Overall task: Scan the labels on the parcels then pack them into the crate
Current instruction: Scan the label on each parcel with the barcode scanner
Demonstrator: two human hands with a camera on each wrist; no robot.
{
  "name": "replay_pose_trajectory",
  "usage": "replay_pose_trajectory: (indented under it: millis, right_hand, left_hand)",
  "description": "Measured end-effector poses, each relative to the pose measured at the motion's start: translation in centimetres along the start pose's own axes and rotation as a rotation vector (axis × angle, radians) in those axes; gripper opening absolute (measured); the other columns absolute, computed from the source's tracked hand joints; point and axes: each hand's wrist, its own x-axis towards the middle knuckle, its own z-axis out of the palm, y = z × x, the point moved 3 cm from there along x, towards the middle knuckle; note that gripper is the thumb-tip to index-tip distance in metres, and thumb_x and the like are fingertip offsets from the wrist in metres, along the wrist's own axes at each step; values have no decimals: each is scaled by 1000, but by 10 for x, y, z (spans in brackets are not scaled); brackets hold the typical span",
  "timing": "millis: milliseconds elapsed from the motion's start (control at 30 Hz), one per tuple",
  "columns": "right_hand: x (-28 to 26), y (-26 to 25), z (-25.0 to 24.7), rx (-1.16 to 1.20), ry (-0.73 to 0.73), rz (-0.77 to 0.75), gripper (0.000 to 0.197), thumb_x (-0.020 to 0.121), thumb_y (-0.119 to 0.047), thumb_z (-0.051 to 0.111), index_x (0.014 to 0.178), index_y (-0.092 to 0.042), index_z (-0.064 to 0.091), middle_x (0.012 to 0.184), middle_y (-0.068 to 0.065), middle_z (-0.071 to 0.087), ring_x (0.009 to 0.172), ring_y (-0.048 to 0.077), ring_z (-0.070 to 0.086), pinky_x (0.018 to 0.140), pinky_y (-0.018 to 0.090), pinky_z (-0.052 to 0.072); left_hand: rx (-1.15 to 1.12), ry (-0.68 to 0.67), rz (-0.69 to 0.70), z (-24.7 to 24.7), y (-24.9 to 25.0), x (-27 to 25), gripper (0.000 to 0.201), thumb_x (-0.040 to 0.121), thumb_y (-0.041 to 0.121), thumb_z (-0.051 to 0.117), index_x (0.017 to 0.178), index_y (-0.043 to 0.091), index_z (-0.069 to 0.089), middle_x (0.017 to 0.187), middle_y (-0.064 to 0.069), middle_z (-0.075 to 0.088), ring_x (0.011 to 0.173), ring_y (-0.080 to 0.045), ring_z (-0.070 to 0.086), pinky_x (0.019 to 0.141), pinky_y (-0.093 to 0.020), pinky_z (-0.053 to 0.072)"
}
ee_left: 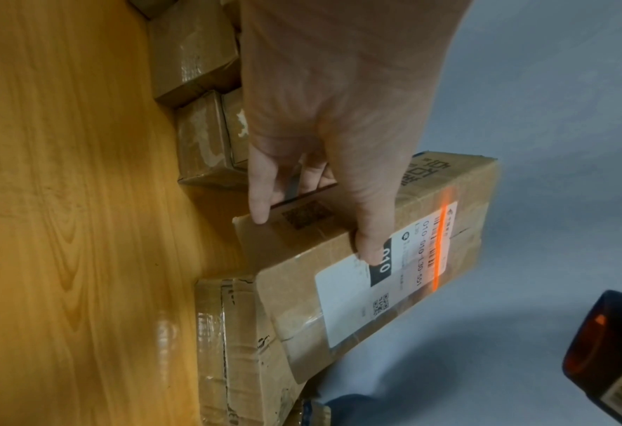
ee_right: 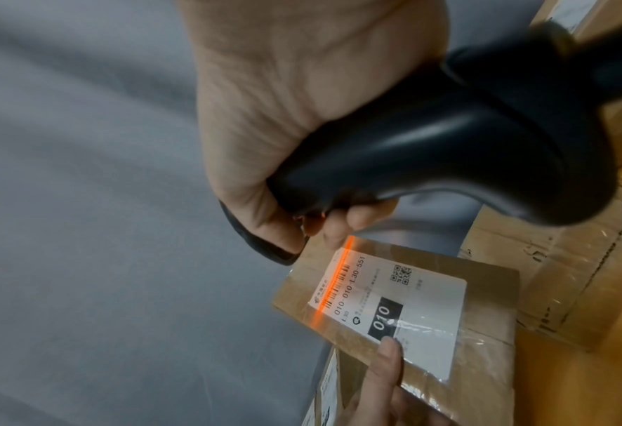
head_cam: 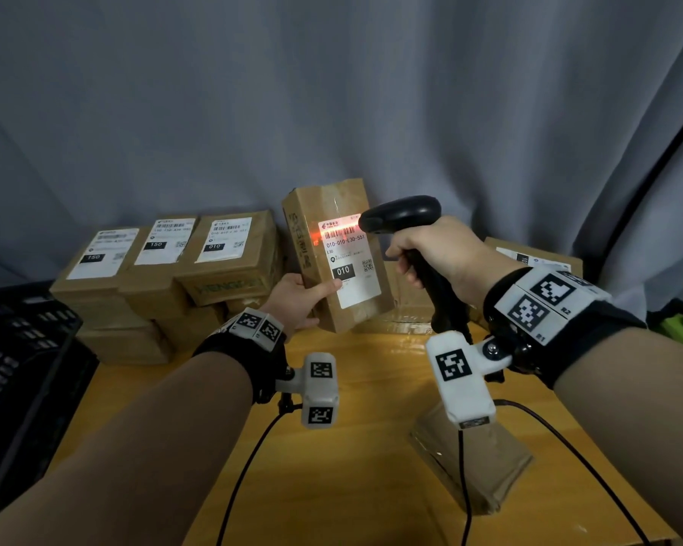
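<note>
Scanning is underway: the left hand grips the brown cardboard parcel upright above the surface while the right hand clasps the black handheld scanner, beam crossing its white label; next, probably, the black plastic crate.

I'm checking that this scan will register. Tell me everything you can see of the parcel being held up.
The parcel is a brown cardboard box sealed with clear tape, held tilted above the wooden table. The left hand grips its lower left edge, thumb on the white label. The label reads 010-010-L30-551, with a black 010 block and a small QR code. The scanner in the right hand casts an orange-red line across the barcode at the label's top.
</note>
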Motion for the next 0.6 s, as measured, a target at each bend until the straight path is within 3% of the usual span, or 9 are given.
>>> replay_pose_trajectory:
  millis: [167,333,533,600]
  right_hand:
    - [2,0,2,-22,-9,16,6,80,-6,61,78,-2,65,59,9,58,45,16,50,45,23,44]
    - [4,1,0,-38,-16,34,6,79,-5,61,75,-3,63,58,9,58,43,15,50,44,22,43]
    - [5,-1,0,-19,-16,25,6,79,-3,59,73,-3,62,56,9,58,40,14,49,41,20,42]
    - [4,-2,0,-3,-19,17,6,79,-3,59,74,-3,62,57,9,58,41,14,49,42,20,42]
  left_hand:
    - [25,3,3,1,0,5,72,68,43,82,126,12,52,121,-4,65,112,-22,61,75,-35,59]
    - [28,-3,12,5,1,5,58,77,36,78,124,11,56,119,-4,65,110,-21,60,80,-36,57]
    - [11,-17,-7,3,-1,8,80,61,46,84,126,13,52,121,-4,65,111,-22,61,72,-34,58]
    - [23,-22,-1,3,-1,9,78,62,46,83,126,13,53,121,-4,65,111,-22,61,72,-34,58]
